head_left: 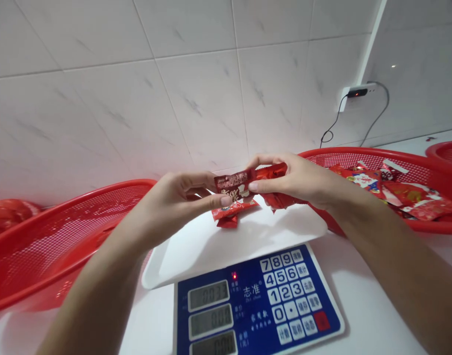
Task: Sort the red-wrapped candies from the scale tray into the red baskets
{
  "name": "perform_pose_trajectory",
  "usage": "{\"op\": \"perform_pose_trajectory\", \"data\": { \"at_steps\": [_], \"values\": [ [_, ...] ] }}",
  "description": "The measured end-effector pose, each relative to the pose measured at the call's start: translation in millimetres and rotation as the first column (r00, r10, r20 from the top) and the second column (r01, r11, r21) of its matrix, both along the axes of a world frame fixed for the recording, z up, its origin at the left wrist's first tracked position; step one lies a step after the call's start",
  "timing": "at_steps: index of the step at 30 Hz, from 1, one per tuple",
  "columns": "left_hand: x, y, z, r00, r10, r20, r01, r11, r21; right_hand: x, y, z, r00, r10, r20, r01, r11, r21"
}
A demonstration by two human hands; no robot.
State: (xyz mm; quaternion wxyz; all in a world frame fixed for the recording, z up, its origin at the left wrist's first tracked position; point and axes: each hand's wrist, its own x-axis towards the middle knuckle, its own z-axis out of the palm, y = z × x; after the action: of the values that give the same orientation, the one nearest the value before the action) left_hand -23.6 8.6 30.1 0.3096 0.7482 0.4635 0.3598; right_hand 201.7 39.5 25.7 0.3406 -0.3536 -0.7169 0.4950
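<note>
L hand [176, 207], R hand [294, 180] pinch red candy pkt [235, 185] over tray edge [226, 251].

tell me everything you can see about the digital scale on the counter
The digital scale sits on a white counter, with a white, plastic-looking tray on top and a blue panel facing the viewer. The panel has three stacked grey LCD windows, a lit red indicator, white keys for digits and functions, one red key, and white Chinese lettering. The lowest window is cut off by the picture's edge. Red-wrapped pieces lie on the tray's far part.
</note>
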Motion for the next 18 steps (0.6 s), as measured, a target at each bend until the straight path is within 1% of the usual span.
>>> {"op": "perform_pose_trajectory", "data": {
  "at_steps": [2,4,7,10,12,14,15,16,17,18],
  "values": [
    [3,0,-2.8,1.000,0.016,0.021,-0.017,1.000,0.022,0,0,-0.7,1.000,0.008,-0.009,-0.008,1.000,0.001],
    [6,-1,-5.5,0.997,0.072,0.003,-0.072,0.993,0.098,-2,-1,-1.5,1.000,0.007,-0.029,-0.007,1.000,0.008],
    [10,-3,-7.2,0.990,0.130,-0.048,-0.117,0.968,0.222,-4,-2,-2.6,0.998,-0.028,-0.061,0.028,1.000,0.011],
    [11,-5,-7.5,0.983,0.174,-0.065,-0.143,0.932,0.334,-3,0,-4.6,0.992,-0.003,-0.126,0.005,1.000,0.015],
    [12,-5,-8.7,0.964,0.253,-0.079,-0.191,0.871,0.454,0,3,-6.7,0.986,0.038,-0.160,-0.042,0.999,-0.025],
    [12,-5,-10.8,0.945,0.315,-0.085,-0.204,0.773,0.601,2,7,-9.0,0.980,0.077,-0.184,-0.099,0.989,-0.111],
    [13,-4,-11.9,0.940,0.328,-0.089,-0.186,0.715,0.673,2,9,-10.1,0.974,0.094,-0.206,-0.128,0.979,-0.159],
    [12,-3,-12.7,0.940,0.324,-0.105,-0.145,0.658,0.739,1,11,-11.2,0.963,0.102,-0.249,-0.154,0.968,-0.197],
    [12,-2,-13.3,0.942,0.308,-0.131,-0.088,0.607,0.790,0,13,-12.1,0.948,0.095,-0.305,-0.169,0.960,-0.224],
    [11,0,-13.4,0.944,0.286,-0.165,-0.029,0.569,0.822,-2,14,-13.0,0.930,0.078,-0.359,-0.174,0.955,-0.242]
  ]
}}
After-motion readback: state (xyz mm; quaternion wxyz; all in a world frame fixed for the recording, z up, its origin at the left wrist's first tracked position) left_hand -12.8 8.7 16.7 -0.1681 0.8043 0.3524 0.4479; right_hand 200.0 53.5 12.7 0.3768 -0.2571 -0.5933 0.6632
